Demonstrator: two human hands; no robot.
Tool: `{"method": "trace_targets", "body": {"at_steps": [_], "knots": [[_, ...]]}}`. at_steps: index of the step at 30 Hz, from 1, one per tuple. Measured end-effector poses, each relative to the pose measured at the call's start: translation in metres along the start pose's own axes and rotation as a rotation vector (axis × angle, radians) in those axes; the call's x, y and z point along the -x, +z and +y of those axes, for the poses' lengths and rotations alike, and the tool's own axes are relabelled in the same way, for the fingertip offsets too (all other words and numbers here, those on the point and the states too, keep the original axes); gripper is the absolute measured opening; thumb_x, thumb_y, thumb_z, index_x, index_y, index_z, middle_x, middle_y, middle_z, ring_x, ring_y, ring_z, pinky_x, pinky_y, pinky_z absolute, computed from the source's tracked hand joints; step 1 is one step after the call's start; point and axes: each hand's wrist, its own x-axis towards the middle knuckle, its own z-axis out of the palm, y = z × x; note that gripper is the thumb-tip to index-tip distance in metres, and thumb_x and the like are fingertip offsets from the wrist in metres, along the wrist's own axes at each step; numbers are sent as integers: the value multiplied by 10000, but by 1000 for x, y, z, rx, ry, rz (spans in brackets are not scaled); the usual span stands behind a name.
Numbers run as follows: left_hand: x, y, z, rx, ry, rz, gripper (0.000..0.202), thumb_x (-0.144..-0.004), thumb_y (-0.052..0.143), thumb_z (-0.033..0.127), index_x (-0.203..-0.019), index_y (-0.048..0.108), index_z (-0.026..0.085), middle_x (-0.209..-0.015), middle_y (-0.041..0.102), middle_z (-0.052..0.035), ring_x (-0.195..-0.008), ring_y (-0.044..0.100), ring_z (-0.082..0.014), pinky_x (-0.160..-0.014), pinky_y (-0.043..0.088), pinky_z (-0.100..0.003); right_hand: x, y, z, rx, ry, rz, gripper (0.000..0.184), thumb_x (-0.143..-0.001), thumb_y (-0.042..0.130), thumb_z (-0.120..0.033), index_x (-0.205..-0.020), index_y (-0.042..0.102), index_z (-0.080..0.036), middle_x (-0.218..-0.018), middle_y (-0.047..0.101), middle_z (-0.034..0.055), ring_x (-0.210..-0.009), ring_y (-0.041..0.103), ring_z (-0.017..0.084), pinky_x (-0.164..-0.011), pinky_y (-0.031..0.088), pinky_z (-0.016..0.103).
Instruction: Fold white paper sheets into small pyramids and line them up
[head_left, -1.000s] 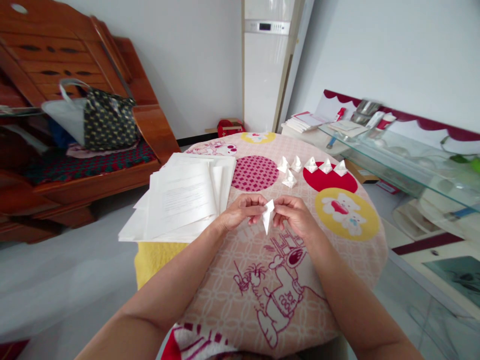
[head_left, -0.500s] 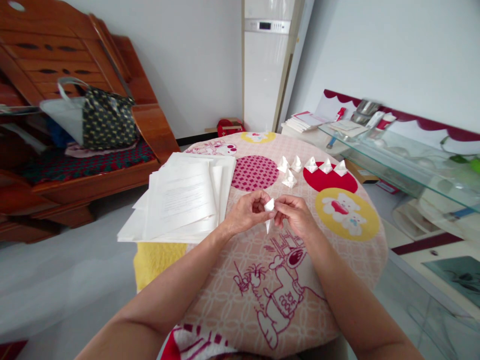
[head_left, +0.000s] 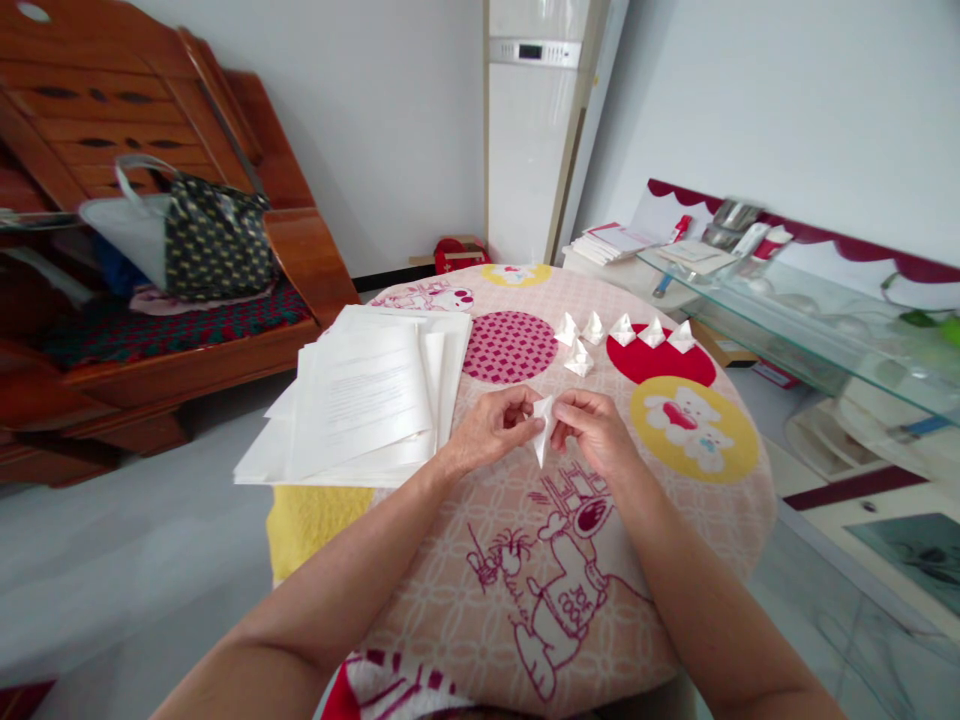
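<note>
Between my two hands is a small piece of folded white paper (head_left: 543, 432), narrow and pointed at its lower end. My left hand (head_left: 495, 428) pinches it from the left, thumb in front. From the right, my right hand (head_left: 592, 428) grips its upper edge with thumb and forefinger. Beyond my hands, several small folded white paper shapes (head_left: 622, 330) with peaked tops stand in a row on the table, and one more paper shape (head_left: 578, 358) sits nearer to me. Left of my left hand lies a stack of white paper sheets (head_left: 367, 400), the top one printed.
A patterned pink cloth (head_left: 465, 580) covers the round table. At the right stands a glass-topped cabinet (head_left: 817, 320) with papers and metal containers. A wooden bench (head_left: 300, 260) holding a dotted bag (head_left: 214, 235) is at the left. A tall white appliance (head_left: 529, 140) stands behind.
The folded paper has turned in my fingers, so a broader face with its point downward now shows. Both hands stay almost in place; the paper shapes on the table have not moved.
</note>
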Motion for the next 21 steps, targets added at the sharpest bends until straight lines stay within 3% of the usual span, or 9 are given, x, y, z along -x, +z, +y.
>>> {"method": "trace_targets", "body": {"at_steps": [9, 16, 21], "knots": [[0, -1, 6, -190, 25, 50, 193, -840, 681, 322, -883, 652, 136, -745, 595, 6, -607, 469, -85, -549, 344, -223, -1, -2, 1, 34, -15, 38, 235, -752, 812, -389, -690, 708, -187, -549, 665, -6, -422, 588, 117, -405, 455, 211], [4, 4, 2, -369, 129, 143, 238, -823, 641, 220, -1048, 584, 170, -688, 536, 68, -537, 482, -75, -533, 371, -208, 0, 1, 0, 166, -63, 42, 293, -788, 772, -416, -638, 670, -186, -528, 620, -20, -416, 548, 104, -408, 430, 210], [5, 9, 6, -523, 181, 192, 81, -845, 595, 197, -791, 537, 180, -637, 526, 55, -532, 470, -75, -554, 369, -216, 1, 3, 1, 243, -72, 73, 312, -786, 763, -420, -622, 633, -190, -518, 592, -30, -424, 556, 110, -417, 421, 213]]}}
